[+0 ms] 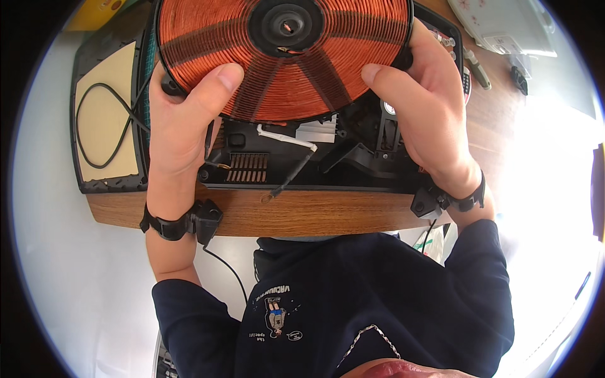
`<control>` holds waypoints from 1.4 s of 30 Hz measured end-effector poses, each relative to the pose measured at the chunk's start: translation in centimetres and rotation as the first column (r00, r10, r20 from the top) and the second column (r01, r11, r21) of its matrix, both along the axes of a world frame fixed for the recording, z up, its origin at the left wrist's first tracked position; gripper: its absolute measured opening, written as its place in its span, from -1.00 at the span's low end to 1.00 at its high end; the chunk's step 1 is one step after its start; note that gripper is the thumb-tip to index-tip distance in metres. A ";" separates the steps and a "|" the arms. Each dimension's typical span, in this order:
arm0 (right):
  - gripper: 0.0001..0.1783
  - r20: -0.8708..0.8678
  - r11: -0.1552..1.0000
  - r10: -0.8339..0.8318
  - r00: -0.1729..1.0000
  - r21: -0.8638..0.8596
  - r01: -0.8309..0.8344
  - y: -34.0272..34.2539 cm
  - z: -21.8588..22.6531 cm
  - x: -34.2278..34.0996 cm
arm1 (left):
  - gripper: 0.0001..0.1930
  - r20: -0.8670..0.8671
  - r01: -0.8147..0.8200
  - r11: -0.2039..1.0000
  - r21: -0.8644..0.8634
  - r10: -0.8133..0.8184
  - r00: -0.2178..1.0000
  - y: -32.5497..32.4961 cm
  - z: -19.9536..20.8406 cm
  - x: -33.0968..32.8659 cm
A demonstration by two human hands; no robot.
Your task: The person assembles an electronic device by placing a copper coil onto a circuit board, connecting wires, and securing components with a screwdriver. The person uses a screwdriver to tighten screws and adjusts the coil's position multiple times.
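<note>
A round copper induction coil with a black hub is lifted over an opened black appliance housing. My left hand grips its left edge, the thumb lying on the windings. On the opposite edge, my right hand has its thumb against the windings and its fingers mostly hidden behind. From the coil's underside a white-sleeved lead hangs down, ending in a dark sleeve with a ring terminal. Another ring terminal dangles near my left wrist. Vent slots and a silvery heatsink show inside the housing.
A black panel with a cream sheet lies at the left, a black cable looped over it. The wooden table edge runs in front of me. At the far right are a pen-like tool and a small black clip.
</note>
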State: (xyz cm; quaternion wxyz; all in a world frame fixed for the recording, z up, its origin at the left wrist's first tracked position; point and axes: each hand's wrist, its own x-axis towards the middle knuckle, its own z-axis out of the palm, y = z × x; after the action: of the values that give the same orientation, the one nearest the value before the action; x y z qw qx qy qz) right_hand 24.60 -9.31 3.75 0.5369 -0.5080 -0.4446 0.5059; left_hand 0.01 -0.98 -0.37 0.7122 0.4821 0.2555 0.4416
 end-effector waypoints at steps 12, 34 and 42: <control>-0.48 -0.112 0.996 0.082 0.990 0.036 -0.078 0.2 -0.5 0.4 | -0.67 0.002 0.032 0.998 -0.063 -0.031 1.000 0.2 0.2 -0.1; -0.42 -0.194 0.998 0.058 0.979 0.031 -0.053 0.1 -0.3 0.1 | -0.65 0.063 0.081 0.996 -0.045 -0.078 0.995 0.3 0.2 0.0; -0.46 -0.169 0.997 0.071 0.983 0.037 -0.065 0.2 -0.7 0.3 | -0.66 -0.006 0.044 0.999 -0.024 -0.044 0.999 0.2 0.2 -0.1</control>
State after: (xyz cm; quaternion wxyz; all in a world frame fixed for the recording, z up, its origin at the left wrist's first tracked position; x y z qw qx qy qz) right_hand 24.93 -9.13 3.02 0.5632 -0.4391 -0.4219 0.5586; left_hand -0.10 -0.79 -0.16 0.7266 0.4804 0.2524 0.4214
